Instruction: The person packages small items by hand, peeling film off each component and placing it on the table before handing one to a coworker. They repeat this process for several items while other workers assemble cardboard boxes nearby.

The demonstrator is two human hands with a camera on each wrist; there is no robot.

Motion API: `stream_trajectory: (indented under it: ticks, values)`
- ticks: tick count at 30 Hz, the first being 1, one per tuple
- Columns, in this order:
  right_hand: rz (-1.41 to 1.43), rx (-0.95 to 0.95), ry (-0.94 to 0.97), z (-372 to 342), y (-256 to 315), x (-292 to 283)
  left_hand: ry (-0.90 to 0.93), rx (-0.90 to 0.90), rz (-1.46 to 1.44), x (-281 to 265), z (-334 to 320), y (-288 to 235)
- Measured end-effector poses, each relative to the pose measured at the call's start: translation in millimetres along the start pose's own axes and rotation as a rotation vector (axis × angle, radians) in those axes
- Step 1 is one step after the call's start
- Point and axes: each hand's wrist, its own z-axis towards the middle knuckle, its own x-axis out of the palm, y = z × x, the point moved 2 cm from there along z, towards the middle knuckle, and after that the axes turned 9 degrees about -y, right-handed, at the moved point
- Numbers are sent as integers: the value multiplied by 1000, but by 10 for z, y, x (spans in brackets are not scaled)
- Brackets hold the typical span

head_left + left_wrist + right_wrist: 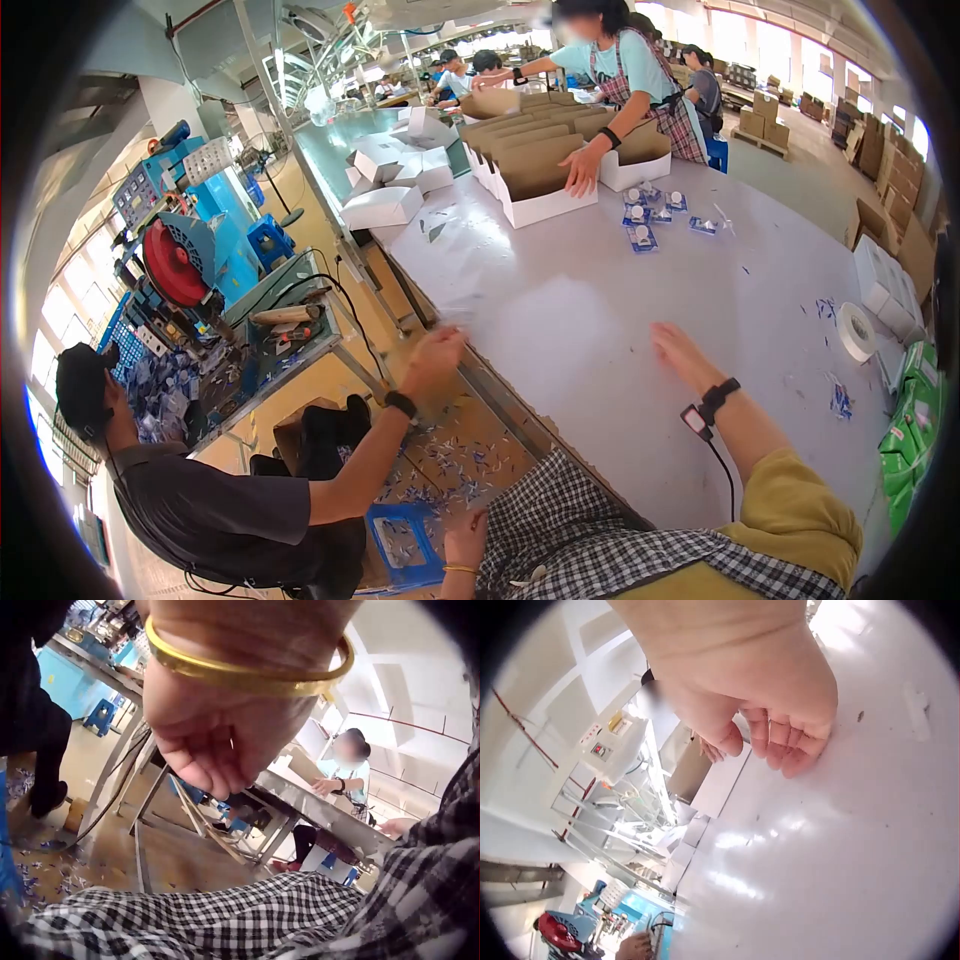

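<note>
Left hand (pixel 465 536): beside the checked apron (pixel 555 500), fingers loosely curled, holding nothing; gold bangle (pixel 247 677) at its wrist.
Right hand (pixel 682 356): at the pale table (pixel 600 330), fingers relaxed, grasping nothing; contact with the surface cannot be told.
Blue-and-white packs (pixel 641 238): loose group on the table, beyond the right hand, near the white boxes (pixel 550 210).
White boxes: flaps raised, another person's hand (pixel 583 168) at one.
White roll (pixel 847 322): near the table's right edge.
</note>
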Motion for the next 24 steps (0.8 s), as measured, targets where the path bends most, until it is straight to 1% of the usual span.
stream_trajectory:
  ticks: [1,2,4,5,6,7,8,9,10,11,12,13,14,15,17,19,20,21,22,23,24]
  values:
    - [-102,-78,-15,56,50,42,31,23,-29,51,1,15]
    - [-265,-380,19,305,-70,101,54,58,33,118,19,73]
    - [-437,-616,44,458,-20,244,74,99,39,86,13,-24]
    - [-448,-554,31,387,235,414,87,140,36,71,9,-86]
    - [-576,-589,59,467,237,498,108,155,42,71,-1,-105]
    - [-707,-624,89,552,219,556,71,169,-5,63,-15,-108]
    - [-708,-606,74,537,265,576,35,179,-52,42,-28,-131]
    - [-849,-629,92,495,312,598,55,190,-50,2,-51,-197]
    - [-991,-650,110,475,360,606,86,98,-45,-46,-66,-260]
    - [-993,-630,97,482,371,608,116,4,-37,-57,-63,-284]
    - [-960,-658,148,500,382,623,131,12,-36,-9,-59,-205]
    - [-926,-689,202,515,400,609,100,132,-37,39,-79,-61]
    - [-927,-680,199,616,356,585,65,250,-38,64,-84,6]
    - [-901,-751,160,731,352,595,71,249,-37,43,-83,-41]
    - [-872,-817,132,883,356,557,152,71,20,-15,-132,-89]
    - [-1121,-1015,-132,799,657,471,158,69,44,12,-126,-34]
    - [-1119,-1012,-127,868,636,456,160,72,66,32,-124,18]
    - [-1199,-1255,-157,916,600,460,161,67,70,86,-118,142]
    - [-1267,-1503,-188,957,552,487,173,142,74,171,-111,315]
    - [-1260,-1505,-182,995,563,520,183,215,77,236,-93,413]
    - [-1299,-1553,-161,1012,556,553,183,208,81,304,-87,525]
